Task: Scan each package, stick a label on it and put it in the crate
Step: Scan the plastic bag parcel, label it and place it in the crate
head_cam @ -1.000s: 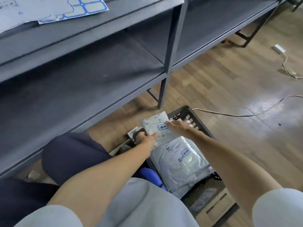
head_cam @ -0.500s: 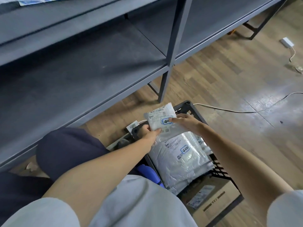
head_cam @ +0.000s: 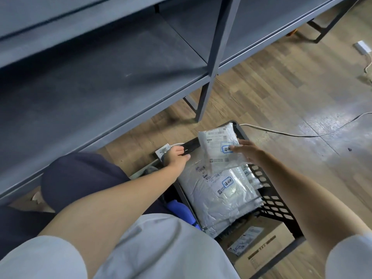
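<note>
Package [head_cam: 219,149], small and silver, is what we are watching: it lies tipped against the far end of the black crate [head_cam: 267,190], its lower edge overlapping the bigger silver package [head_cam: 219,190] already flat inside. It carries a blue-bordered label [head_cam: 227,148], so we judge scanning and sticking done and the step in hand to be the last one, laying it in the crate.

Our right hand [head_cam: 246,151] is spread open, straight fingers on the label side of the package, touching rather than gripping. Our left hand [head_cam: 177,157] curls its fingers round the crate's near-left rim and holds it.

Next, as we read it, the right hand needs to press the package flat onto the pile and let it go, then both hands go for a fresh package. A brown cardboard box [head_cam: 261,246] sits at the near end of the crate.

Against half a second ago, the left hand has let go of the package's corner and moved onto the rim, the right hand's fingers have opened out, and the package has slid toward the crate's far end.
</note>
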The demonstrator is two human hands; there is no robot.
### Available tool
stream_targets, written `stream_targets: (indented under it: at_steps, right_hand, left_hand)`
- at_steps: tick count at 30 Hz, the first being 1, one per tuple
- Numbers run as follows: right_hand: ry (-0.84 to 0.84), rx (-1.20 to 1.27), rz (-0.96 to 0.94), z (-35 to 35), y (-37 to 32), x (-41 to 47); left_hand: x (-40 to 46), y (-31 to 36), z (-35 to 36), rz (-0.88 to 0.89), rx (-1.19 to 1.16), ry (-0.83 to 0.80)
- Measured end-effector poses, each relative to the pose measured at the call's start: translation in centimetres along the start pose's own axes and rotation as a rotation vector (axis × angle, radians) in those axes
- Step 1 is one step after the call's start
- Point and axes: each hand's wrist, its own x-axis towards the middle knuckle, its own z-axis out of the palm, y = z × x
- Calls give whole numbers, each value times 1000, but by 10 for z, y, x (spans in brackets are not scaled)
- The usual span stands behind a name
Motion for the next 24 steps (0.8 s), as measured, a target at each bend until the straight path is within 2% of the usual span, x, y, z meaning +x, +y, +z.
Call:
stream_targets:
  at_steps: [3, 6, 8, 10, 12, 14, 17, 20, 24]
  right_hand:
    - [58, -267, 37, -8, 14, 11]
    - [246, -383, 6, -1, 13, 14]
    - [389, -421, -36, 9, 10, 11]
    - [488, -539, -162, 19, 13, 9]
    - [460, -604, -307, 30, 16, 9]
    - [366, -595, -362, 43, 15, 5]
    - [336, -671, -304, 50, 11, 2]
    - [391, -828, -251, 51, 10, 6]
    - [451, -883, -198, 67, 7, 11]
  left_hand:
    - [9, 2, -8, 26, 27, 32]
    - [15, 6, -15, 34, 51, 62]
    - [19, 7, -19, 40, 60, 91]
    - [21, 8, -21, 49, 76, 101]
    - [23, 8, -22, 51, 91, 96]
    - [25, 8, -24, 51, 105, 88]
    - [27, 10, -28, 58, 130, 100]
    - [26, 14, -35, 80, 193, 113]
    - [23, 20, -42, 122, 282, 120]
